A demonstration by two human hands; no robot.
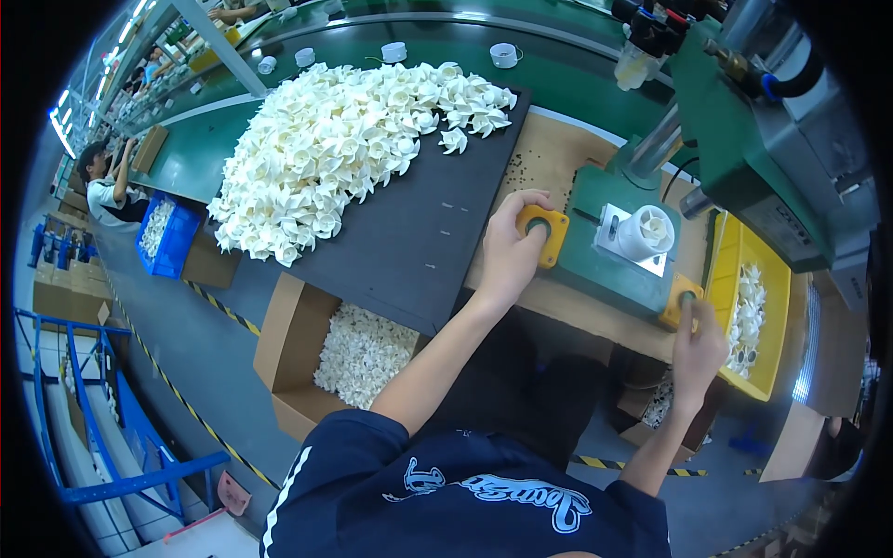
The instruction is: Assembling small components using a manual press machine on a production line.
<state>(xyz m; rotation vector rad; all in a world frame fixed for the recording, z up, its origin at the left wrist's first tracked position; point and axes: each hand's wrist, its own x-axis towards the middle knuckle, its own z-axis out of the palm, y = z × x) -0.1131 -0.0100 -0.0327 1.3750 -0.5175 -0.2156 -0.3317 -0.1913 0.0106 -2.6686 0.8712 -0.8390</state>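
My left hand (pixel 513 244) is wrapped round a yellow push-button box (pixel 556 232) at the left side of a green press base (pixel 595 265), its thumb on the dark button. At the base's right corner, my right hand (pixel 699 346) has its bent fingers on the button of a second yellow push-button box (pixel 673 312). Between the hands, a white plastic cylinder (pixel 642 240) with a bladed white impeller (pixel 654 226) inside sits on a metal fixture plate (pixel 609 228). The press head (pixel 744 158) stands above and to the right, its rod apart from the cylinder.
Many white impellers (pixel 326 139) are heaped on a black board (pixel 409 242) at left. A yellow bin (pixel 777 344) at right holds white parts; a cardboard box (pixel 288 358) below holds more. White rings (pixel 504 56) stand on the green conveyor (pixel 446 37). A co-worker (pixel 112 186) is far left.
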